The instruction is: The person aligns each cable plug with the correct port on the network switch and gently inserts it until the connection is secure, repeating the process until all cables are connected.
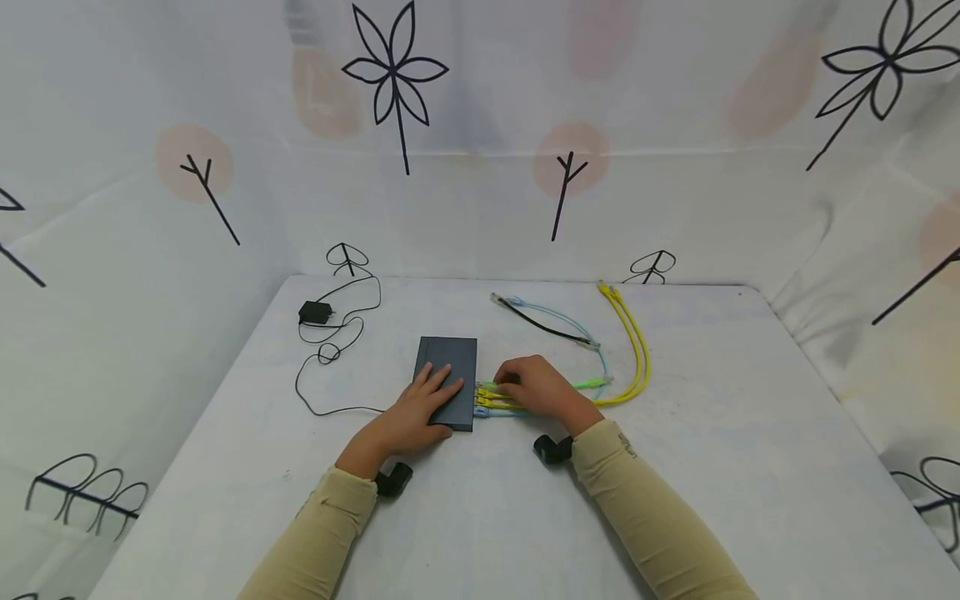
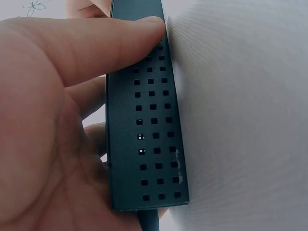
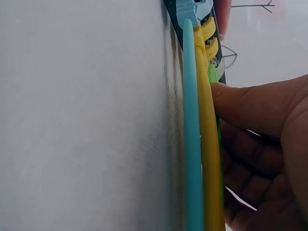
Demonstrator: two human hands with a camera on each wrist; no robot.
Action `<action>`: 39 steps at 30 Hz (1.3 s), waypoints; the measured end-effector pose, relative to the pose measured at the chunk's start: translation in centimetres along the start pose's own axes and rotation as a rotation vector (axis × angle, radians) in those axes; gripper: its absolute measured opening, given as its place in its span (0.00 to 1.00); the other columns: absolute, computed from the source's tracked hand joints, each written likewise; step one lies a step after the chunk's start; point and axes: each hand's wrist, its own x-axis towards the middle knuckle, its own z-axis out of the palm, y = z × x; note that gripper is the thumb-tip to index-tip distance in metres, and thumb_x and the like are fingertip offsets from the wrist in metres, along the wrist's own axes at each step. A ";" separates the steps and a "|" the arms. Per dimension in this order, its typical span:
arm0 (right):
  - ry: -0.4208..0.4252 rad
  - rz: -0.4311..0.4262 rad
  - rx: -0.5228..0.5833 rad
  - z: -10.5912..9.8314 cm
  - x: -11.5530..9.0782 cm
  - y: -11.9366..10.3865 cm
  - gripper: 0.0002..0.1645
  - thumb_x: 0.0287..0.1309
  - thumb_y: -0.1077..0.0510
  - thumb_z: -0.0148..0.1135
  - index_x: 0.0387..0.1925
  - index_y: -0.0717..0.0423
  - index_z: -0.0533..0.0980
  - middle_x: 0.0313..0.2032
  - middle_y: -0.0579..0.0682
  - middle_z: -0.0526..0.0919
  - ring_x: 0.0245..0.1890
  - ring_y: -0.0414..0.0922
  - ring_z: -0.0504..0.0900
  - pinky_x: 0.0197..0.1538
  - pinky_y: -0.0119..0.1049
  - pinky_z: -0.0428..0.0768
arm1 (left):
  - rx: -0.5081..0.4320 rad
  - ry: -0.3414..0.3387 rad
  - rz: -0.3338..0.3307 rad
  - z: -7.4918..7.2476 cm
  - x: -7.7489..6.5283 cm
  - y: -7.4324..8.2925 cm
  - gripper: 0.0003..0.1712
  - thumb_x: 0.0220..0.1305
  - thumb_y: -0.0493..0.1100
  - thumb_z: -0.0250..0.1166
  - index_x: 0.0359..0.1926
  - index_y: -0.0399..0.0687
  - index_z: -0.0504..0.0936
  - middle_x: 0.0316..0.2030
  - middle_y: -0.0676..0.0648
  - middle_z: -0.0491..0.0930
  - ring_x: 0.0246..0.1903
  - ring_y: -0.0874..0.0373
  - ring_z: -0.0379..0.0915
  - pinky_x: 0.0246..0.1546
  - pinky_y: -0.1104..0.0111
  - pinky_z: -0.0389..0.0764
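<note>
A dark flat network switch (image 1: 459, 358) lies on the table; its vented side shows in the left wrist view. My left hand (image 1: 416, 410) rests on it, fingers spread straight over the top and thumb (image 2: 130, 41) against the vented side. At the switch's right edge, my right hand (image 1: 542, 387) pinches a short green network cable (image 3: 213, 72) close to its plug, which is at the row of ports. The green cable's other end (image 1: 594, 382) sticks out past the hand. Yellow network cables (image 1: 643, 367) and a light blue network cable (image 3: 190, 106) are plugged in beside it.
A black network cable (image 1: 543, 326) lies behind my right hand, near the light blue cable's far end. At the back left is a black power adapter (image 1: 315, 312), its thin cord looping across the white table (image 1: 480, 517) to the switch. Patterned cloth walls stand around.
</note>
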 end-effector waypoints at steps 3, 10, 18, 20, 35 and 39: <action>-0.007 -0.009 -0.011 -0.1 0.2 -0.1 0.06 0.62 0.56 0.64 0.39 0.47 0.84 0.37 0.42 0.86 0.38 0.38 0.82 0.47 0.39 0.80 | 0.000 0.003 0.000 0.1 0.0 -0.1 0.43 0.65 0.51 0.64 0.76 0.59 0.54 0.78 0.47 0.41 0.77 0.43 0.25 0.72 0.44 0.48; -0.014 -0.016 -0.014 0.0 0.6 0.2 0.07 0.62 0.55 0.64 0.39 0.47 0.85 0.37 0.42 0.87 0.40 0.40 0.82 0.48 0.39 0.80 | 0.000 0.007 0.009 0.1 0.0 -0.2 0.42 0.65 0.51 0.63 0.76 0.59 0.54 0.78 0.47 0.41 0.76 0.43 0.25 0.72 0.43 0.48; -0.018 -0.027 0.007 -0.1 0.8 0.7 0.07 0.62 0.56 0.63 0.40 0.47 0.85 0.39 0.43 0.87 0.42 0.41 0.83 0.48 0.40 0.80 | -0.004 -0.002 0.003 -0.1 0.0 0.0 0.43 0.65 0.51 0.64 0.76 0.59 0.53 0.78 0.48 0.40 0.77 0.44 0.25 0.72 0.43 0.49; -0.015 -0.040 0.005 0.1 0.9 0.7 0.07 0.62 0.56 0.63 0.40 0.48 0.85 0.38 0.43 0.87 0.41 0.41 0.83 0.48 0.40 0.80 | -0.001 -0.002 0.005 -0.1 0.0 -0.1 0.43 0.66 0.51 0.63 0.76 0.59 0.53 0.78 0.48 0.40 0.77 0.43 0.25 0.72 0.43 0.49; -0.021 -0.052 -0.016 0.0 0.8 0.5 0.08 0.63 0.56 0.62 0.40 0.48 0.85 0.39 0.44 0.87 0.42 0.42 0.83 0.48 0.41 0.80 | 0.009 -0.019 0.003 -0.3 -0.3 0.4 0.42 0.66 0.51 0.63 0.76 0.60 0.53 0.78 0.47 0.41 0.76 0.43 0.26 0.72 0.44 0.49; -0.025 -0.055 -0.015 0.0 0.7 0.5 0.08 0.63 0.56 0.62 0.40 0.48 0.85 0.39 0.43 0.87 0.42 0.42 0.83 0.48 0.41 0.80 | 0.013 -0.020 -0.001 -0.4 -0.3 0.5 0.42 0.66 0.51 0.63 0.76 0.60 0.54 0.78 0.47 0.41 0.76 0.43 0.26 0.72 0.44 0.49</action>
